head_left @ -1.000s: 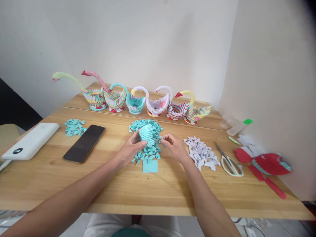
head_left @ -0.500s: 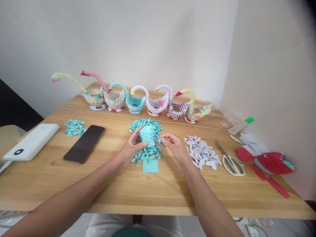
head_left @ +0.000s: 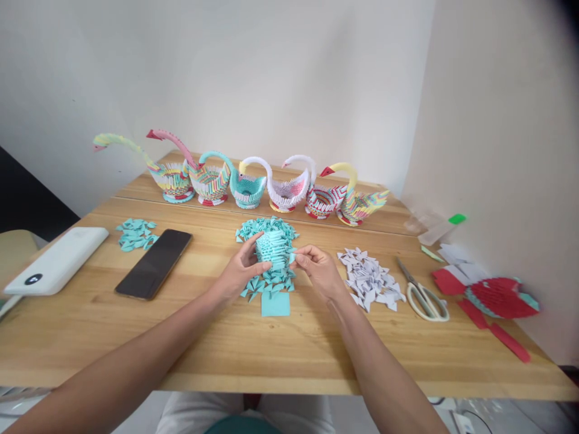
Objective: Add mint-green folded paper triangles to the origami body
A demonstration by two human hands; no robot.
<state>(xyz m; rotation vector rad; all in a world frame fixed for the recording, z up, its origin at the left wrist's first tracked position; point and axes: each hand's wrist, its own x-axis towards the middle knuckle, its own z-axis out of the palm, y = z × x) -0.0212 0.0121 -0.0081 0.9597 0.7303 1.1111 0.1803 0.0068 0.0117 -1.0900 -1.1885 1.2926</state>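
Observation:
My left hand (head_left: 246, 264) grips the left side of a turquoise folded-paper body (head_left: 271, 248), thumb in front and fingers behind. This piece is built of many small interlocked paper units and is held above a turquoise pile. At its right side, my right hand (head_left: 314, 265) pinches a small turquoise paper unit (head_left: 292, 257) between thumb and fingertips, close against the body; whether they touch I cannot tell. Loose turquoise paper units (head_left: 266, 226) lie behind and below the body. A flat turquoise paper square (head_left: 275, 304) lies in front of the pile.
Several finished paper swans (head_left: 248, 191) line the back of the wooden table (head_left: 217, 355). Leftward lie a phone (head_left: 154, 264), a white power bank (head_left: 58, 259) and more turquoise units (head_left: 136, 234). Rightward are white paper units (head_left: 368, 278), scissors (head_left: 423, 295) and a red paper piece (head_left: 500, 296).
My right hand has moved the small turquoise unit slightly up and closer to the body's right side. My left hand keeps its grip in nearly the same place.

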